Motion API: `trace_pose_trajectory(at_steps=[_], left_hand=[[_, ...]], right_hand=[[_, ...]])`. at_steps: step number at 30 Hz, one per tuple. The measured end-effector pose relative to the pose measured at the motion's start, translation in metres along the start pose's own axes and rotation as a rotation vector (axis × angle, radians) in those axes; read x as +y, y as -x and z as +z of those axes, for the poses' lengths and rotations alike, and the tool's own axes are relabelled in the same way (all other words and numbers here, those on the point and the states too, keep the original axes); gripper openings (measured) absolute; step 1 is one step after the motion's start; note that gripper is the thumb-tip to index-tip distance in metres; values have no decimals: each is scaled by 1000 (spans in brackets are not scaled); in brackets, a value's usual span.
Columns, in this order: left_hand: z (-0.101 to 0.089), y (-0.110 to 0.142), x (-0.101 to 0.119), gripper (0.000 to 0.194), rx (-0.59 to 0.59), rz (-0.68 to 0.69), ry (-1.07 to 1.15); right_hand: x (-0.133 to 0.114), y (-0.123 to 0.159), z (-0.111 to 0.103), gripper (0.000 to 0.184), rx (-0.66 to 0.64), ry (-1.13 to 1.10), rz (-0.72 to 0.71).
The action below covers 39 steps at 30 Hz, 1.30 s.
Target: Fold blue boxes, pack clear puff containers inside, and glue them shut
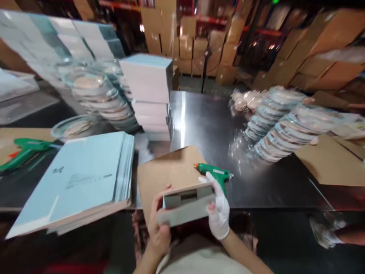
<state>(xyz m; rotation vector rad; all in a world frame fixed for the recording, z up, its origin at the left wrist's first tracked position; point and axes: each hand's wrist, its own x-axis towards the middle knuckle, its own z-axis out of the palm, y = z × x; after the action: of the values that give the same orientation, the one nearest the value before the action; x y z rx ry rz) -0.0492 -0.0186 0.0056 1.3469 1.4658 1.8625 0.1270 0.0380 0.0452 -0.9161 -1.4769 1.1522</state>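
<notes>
Head view: the bare left grip (159, 228) and gloved right grip (220, 213) curl around opposite ends of a box (186, 211), nearer than the green glue gun (213, 172); blurred, it seems grey inside, open-faced.

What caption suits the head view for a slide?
Bare left hand and white-gloved right hand hold an open box near a green hot-glue gun.

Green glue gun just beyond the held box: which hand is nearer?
Right. The gloved right hand is just in front of the glue gun; contact is unclear. The left hand is farther off, at the left end of the box.
</notes>
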Motion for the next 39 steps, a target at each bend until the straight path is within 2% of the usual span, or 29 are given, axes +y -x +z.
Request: trace_pose_trajectory(at_steps=[2, 4, 6, 9, 10, 12, 14, 16, 18, 20, 22, 24, 26, 30, 32, 34, 36, 39], left_hand=[[3, 0, 1, 43, 59, 31, 78], [4, -6, 0, 56, 98, 123, 158], [-1, -16, -3, 51, 3, 267, 155], [-21, -27, -11, 71, -207, 446, -3], [-29, -30, -14, 74, -236, 477, -68], [-40, -34, -16, 71, -274, 507, -173], [-44, -37, -16, 60, -327, 516, -248], [-40, -40, -16, 47, -375, 529, -291], [-33, -44, -17, 42, -371, 534, -307], [-25, -46, -18, 40, -315, 512, -271], [-20, -45, -19, 37, -205, 482, -218], [-18, -40, -15, 33, -82, 427, -182], [-18, -32, -7, 32, -20, 288, -167], [-13, -17, 6, 31, -93, -127, -108], [-6, -14, 8, 33, -105, -233, -100], [2, -15, 9, 33, -103, -265, -125], [7, -15, 10, 31, -127, -255, -168], [10, -15, 16, 26, -179, -182, -234]], right_hand=[[-9, -1, 7, 59, 203, -22, 15], [-16, -5, 13, 52, 337, -57, 5], [-22, -10, 12, 54, 324, -121, 14], [-22, -17, -15, 48, 141, -109, 103], [-20, -19, -30, 42, 105, -10, 142], [-11, -22, -60, 35, 112, 364, 263], [0, -27, -83, 38, 107, 773, 478], [14, -32, -94, 37, 19, 972, 696], [28, -39, -96, 31, -39, 908, 794], [39, -46, -95, 22, 1, 665, 822], [45, -52, -95, 19, 46, 405, 846], [43, -54, -95, 19, 65, 261, 849], [35, -53, -93, 23, 113, 206, 783], [10, -39, -79, 41, 302, 41, 469], [-1, -28, -73, 37, 250, -42, 431], [-9, -14, -70, 33, 158, -53, 475], [-17, 3, -70, 32, 122, 39, 493], [-28, 23, -67, 32, 66, 236, 359]])
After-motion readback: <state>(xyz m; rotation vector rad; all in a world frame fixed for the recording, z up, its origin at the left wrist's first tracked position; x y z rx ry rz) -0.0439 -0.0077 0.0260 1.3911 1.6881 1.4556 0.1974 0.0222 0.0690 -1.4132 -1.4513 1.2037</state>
